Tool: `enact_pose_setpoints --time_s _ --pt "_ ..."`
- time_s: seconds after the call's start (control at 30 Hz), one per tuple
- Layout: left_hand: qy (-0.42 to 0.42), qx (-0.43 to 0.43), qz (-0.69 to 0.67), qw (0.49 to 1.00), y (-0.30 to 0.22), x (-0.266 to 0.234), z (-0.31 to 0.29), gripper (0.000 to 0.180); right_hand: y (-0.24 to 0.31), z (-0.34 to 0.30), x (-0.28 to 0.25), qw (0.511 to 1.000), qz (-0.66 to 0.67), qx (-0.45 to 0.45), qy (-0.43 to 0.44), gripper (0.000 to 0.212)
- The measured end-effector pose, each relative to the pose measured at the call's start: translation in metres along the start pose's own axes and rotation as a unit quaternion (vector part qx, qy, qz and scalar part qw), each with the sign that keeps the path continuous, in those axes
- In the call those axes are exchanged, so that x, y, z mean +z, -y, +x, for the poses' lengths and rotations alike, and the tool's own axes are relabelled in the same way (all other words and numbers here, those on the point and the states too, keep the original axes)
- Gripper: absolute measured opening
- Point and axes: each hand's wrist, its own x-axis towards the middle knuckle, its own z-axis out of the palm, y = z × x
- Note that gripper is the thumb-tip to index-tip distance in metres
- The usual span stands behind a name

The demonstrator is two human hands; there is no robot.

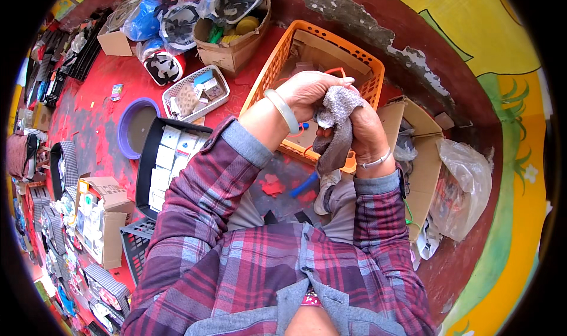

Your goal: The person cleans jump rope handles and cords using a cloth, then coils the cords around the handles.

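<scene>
Both hands meet over an orange plastic basket (276, 64), working on a crumpled grey cloth (335, 114). My left hand (303, 95) pinches its upper end, with thumb and fingers drawn together. My right hand (368, 129) is wrapped around the other side of it. The lower end of the cloth hangs down toward my shoe (324, 194). A thin orange piece (336, 72) shows just above the fingertips; whether it is held or belongs to something behind cannot be made out. Cardboard lies inside the basket.
Right of the basket stand an open cardboard box (420, 185) and a clear plastic bag (466, 185). To the left are a black crate of small white boxes (171, 153), a purple basin (125, 136) and a white basket (217, 104). Bagged helmets (179, 26) sit farther back.
</scene>
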Motion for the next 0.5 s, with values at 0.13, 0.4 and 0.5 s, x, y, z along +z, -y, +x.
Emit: enact_pose_setpoints --time_s 0.13,0.4,0.5 --pt "0.013 0.038 -0.024 0.999 -0.002 -0.002 -0.001 0.021 -0.003 -0.002 0.004 0.999 0.036 0.025 -0.009 0.033" --pt "-0.128 0.102 -0.006 0.986 -0.021 -0.019 0.012 0.017 0.002 -0.037 0.044 0.994 -0.071 0.046 0.068 0.024" --pt "-0.133 0.120 -0.023 0.983 -0.029 -0.033 0.017 0.016 0.004 -0.050 0.054 0.985 -0.101 -0.008 0.139 0.020"
